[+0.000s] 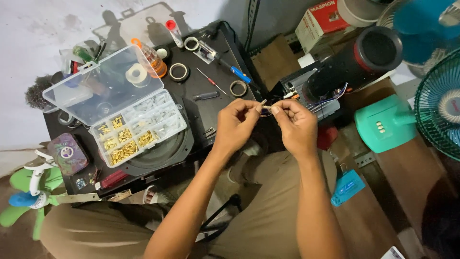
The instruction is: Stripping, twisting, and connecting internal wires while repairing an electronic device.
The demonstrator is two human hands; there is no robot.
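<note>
While the left hand [235, 120] pinches a small connector [264, 102] — maybe brass — the right hand [293, 122] grips thin wires [330, 100], right of the parts box [139, 125].

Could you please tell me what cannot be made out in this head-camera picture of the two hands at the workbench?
- Small metal piece pinched between left hand and right hand: too small, fingers cover it.
- Green fan: cut off by the right edge.
- Clear organizer box: pale compartments' contents blurred.

single head-worn view, steeply downward, close over lap and perhaps knee-level worktable [211, 110]
</note>
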